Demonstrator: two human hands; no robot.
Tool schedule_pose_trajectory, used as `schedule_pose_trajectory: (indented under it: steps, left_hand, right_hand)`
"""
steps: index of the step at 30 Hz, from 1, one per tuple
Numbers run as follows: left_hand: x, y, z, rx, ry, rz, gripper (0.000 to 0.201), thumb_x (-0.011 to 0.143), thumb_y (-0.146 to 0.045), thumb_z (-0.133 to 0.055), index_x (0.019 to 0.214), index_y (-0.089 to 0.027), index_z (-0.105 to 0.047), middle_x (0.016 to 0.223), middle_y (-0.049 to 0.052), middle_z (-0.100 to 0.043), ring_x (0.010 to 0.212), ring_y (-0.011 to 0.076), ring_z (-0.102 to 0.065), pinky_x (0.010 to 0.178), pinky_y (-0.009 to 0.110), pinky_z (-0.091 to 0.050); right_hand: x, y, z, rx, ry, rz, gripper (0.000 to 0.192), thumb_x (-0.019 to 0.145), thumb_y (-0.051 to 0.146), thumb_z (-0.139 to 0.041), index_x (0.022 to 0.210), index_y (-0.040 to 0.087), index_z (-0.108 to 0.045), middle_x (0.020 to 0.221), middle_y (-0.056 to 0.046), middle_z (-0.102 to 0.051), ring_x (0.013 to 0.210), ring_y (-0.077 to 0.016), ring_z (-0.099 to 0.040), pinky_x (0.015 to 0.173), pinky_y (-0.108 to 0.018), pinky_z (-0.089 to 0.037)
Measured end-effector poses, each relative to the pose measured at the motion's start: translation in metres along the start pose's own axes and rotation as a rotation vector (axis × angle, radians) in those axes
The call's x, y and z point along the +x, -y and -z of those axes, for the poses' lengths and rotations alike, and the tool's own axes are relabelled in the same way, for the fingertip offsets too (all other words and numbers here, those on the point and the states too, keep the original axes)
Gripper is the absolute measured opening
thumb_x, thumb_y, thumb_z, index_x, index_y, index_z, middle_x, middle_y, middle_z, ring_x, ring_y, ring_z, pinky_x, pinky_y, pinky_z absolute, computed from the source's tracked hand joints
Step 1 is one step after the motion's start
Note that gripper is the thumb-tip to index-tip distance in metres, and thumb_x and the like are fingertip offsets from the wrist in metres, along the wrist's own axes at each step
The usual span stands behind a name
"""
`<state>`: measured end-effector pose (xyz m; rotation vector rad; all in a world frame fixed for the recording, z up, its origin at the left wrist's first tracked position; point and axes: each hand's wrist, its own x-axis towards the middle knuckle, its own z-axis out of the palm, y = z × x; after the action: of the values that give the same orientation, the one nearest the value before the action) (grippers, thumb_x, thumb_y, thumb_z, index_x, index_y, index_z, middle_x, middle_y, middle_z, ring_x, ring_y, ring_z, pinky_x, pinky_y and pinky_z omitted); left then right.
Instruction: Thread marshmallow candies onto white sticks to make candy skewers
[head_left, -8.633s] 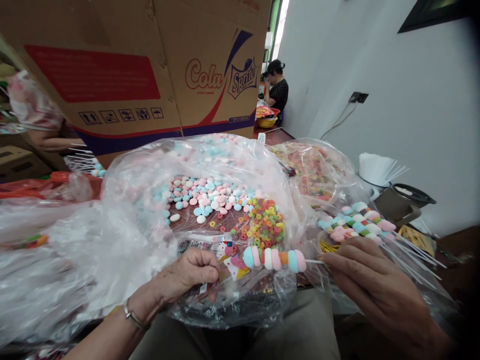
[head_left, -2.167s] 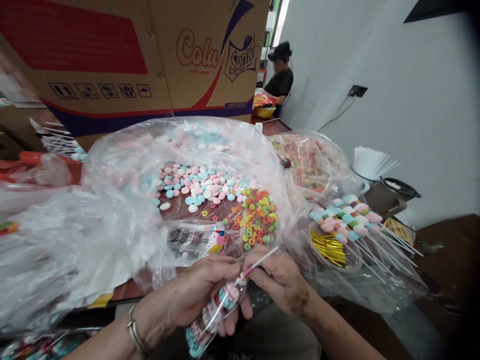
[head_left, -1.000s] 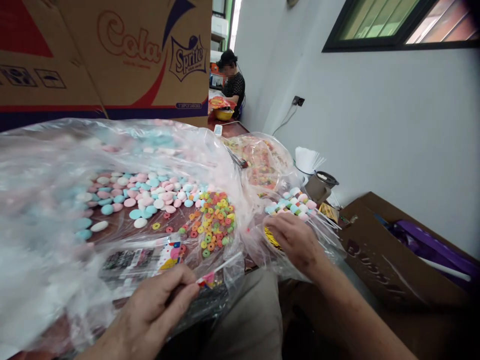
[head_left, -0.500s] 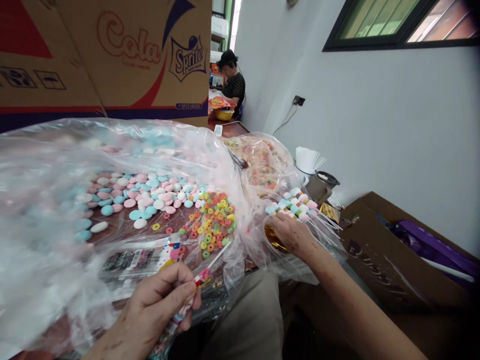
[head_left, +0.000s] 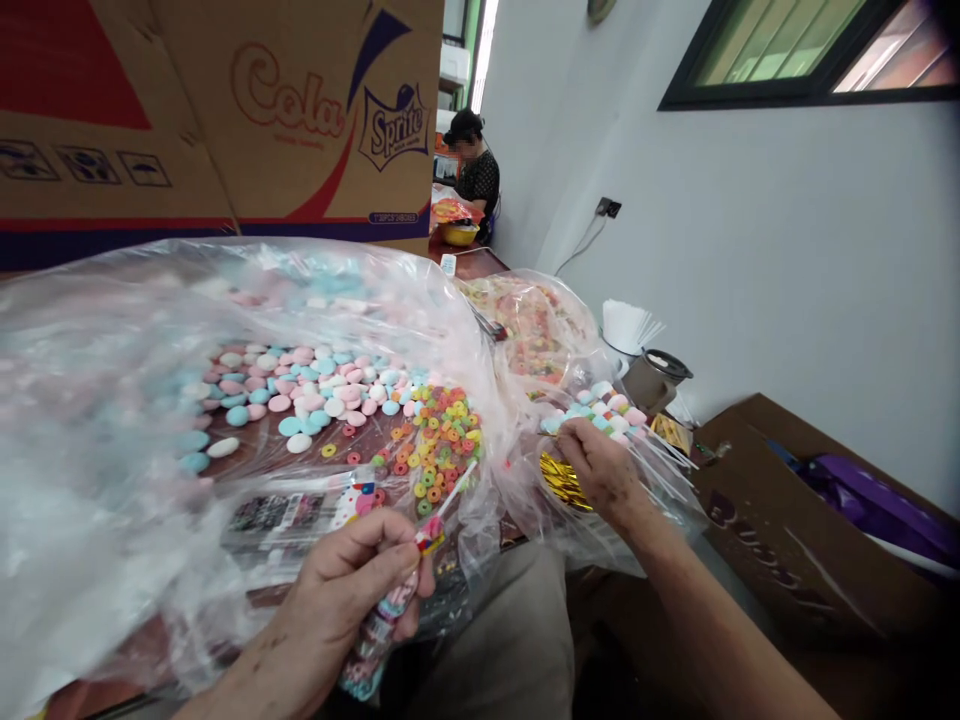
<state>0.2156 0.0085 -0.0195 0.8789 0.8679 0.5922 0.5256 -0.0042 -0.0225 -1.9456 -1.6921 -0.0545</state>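
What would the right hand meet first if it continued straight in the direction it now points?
Probably the gold twist ties just beneath the right hand, though depth is unclear.

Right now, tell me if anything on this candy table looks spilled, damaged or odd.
Nothing stands out. The pastel candies and ring candies lie loose on the open plastic bag; left hand holds a bagged skewer, right hand at the gold twist ties.

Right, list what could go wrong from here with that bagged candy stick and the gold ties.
1. The left hand pinches the bagged candy stick only at its open neck, so the candy might slide out.
2. The right hand digs at the shiny gold twist ties beside the pile of finished marshmallow skewers; a nudge could scatter them.
3. The thin clear plastic sheet is loose; a snag could spill the small coloured ring candies.
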Motion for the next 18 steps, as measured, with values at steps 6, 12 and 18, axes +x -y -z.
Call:
schedule_pose_trajectory:
  steps: [6,12,18]
  left_hand:
    - [0.009,0.001,-0.013,-0.125,0.089,-0.062,0.039,0.071,-0.048,-0.083,0.069,-0.017,-0.061,0.062,0.002,-0.070,0.040,0.0090,-0.055,0.033,0.014,-0.035]
    - [0.010,0.002,-0.012,-0.185,-0.011,-0.080,0.036,0.070,-0.042,-0.082,0.074,-0.018,-0.056,0.058,0.000,-0.070,0.039,0.0094,-0.057,0.039,0.016,-0.042]
    - [0.007,0.004,-0.002,-0.193,-0.087,-0.102,0.035,0.069,-0.040,-0.082,0.073,-0.019,-0.055,0.057,-0.003,-0.068,0.038,0.0076,-0.055,0.039,0.015,-0.042]
  right_hand:
    - [-0.026,0.085,-0.021,0.463,0.099,0.024,0.019,0.093,0.028,-0.046,0.079,0.021,-0.057,0.067,0.002,-0.061,0.062,-0.0137,-0.056,0.058,-0.023,-0.043]
    - [-0.039,0.133,-0.042,0.811,0.389,-0.031,0.015,0.088,0.018,-0.048,0.075,0.022,-0.053,0.060,0.006,-0.060,0.056,-0.0109,-0.055,0.057,-0.022,-0.043]
    - [-0.037,0.137,-0.047,0.894,0.466,-0.031,0.020,0.090,0.017,-0.048,0.071,0.022,-0.052,0.063,0.005,-0.063,0.059,-0.0108,-0.057,0.060,-0.022,-0.045]
